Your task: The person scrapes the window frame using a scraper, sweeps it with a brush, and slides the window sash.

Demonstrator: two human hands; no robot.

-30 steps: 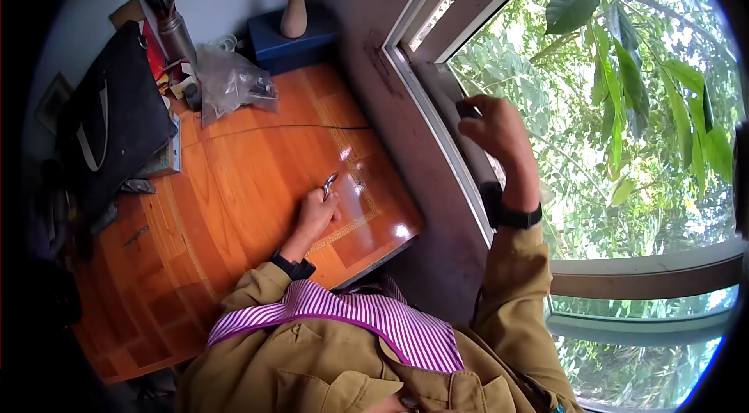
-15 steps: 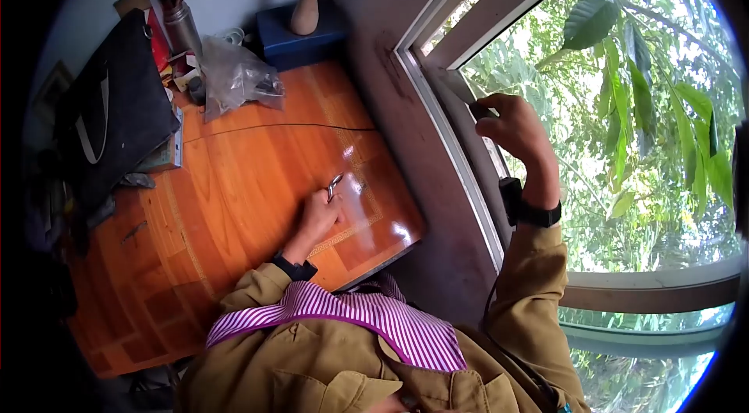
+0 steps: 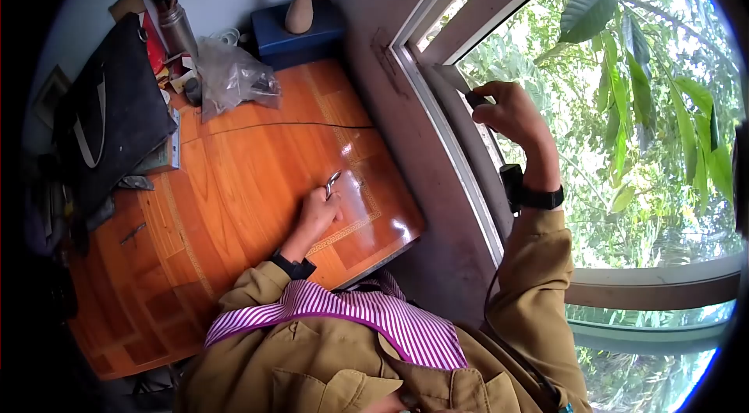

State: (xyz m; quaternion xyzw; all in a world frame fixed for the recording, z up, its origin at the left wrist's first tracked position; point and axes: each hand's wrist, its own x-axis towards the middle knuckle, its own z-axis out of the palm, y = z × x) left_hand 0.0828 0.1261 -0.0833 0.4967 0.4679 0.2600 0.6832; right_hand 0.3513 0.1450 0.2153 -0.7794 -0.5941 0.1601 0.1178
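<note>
On the tabletop rests my left hand (image 3: 317,212), its fingers wrapped round a small shiny metal tool (image 3: 333,181) whose tip points up and away; its exact kind I cannot tell. My right hand (image 3: 511,112) is raised at the window frame (image 3: 460,128), pinching the dark handle of a flat-bladed scraper (image 3: 456,81). The grey blade lies against the inner frame beside the glass. Part of the handle is hidden by my fingers.
A polished wooden table (image 3: 234,179) spans the left. Along its far side are a black bag (image 3: 113,116), a plastic bag (image 3: 234,81), a metal cup of tools (image 3: 178,30) and a blue box (image 3: 300,38) bearing a wooden pestle-shaped piece (image 3: 301,3). Leaves (image 3: 589,15) hang outside the window.
My right hand has moved slightly up and toward the frame's upper corner, and more of the scraper's blade shows. The left hand stays in place with its metal tool.
</note>
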